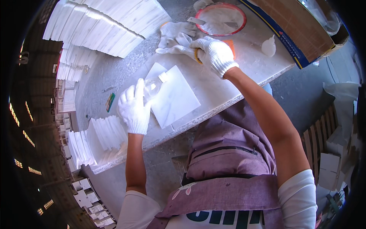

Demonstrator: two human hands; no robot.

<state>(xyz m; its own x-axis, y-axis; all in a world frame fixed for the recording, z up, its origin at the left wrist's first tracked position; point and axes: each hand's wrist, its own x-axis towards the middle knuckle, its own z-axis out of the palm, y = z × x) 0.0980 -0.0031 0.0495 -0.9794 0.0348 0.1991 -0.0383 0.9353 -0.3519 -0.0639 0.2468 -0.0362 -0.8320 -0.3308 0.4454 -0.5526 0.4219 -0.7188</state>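
My left hand (134, 107), in a white knit glove, is closed around a clear plastic bottle (152, 87) tilted over the tiles. Beneath the bottle lies a white, grey-veined square tile (177, 100), partly covering another tile (154, 70). My right hand (216, 55), gloved too, is closed on the yellow-edged cuff of a loose white knit glove (177, 49). Another loose white glove (176, 28) lies against it on the table. An orange piece (230, 46) shows just behind my right hand, partly hidden by it.
A red-rimmed bowl (244, 19) of white material holds a scraper (196, 20). A white squeeze bulb (268, 47) stands near a cardboard box (293, 26). Tall tile stacks (99, 28) fill the far left; shorter stacks (106, 133) stand near left. A small green item (110, 102) lies between.
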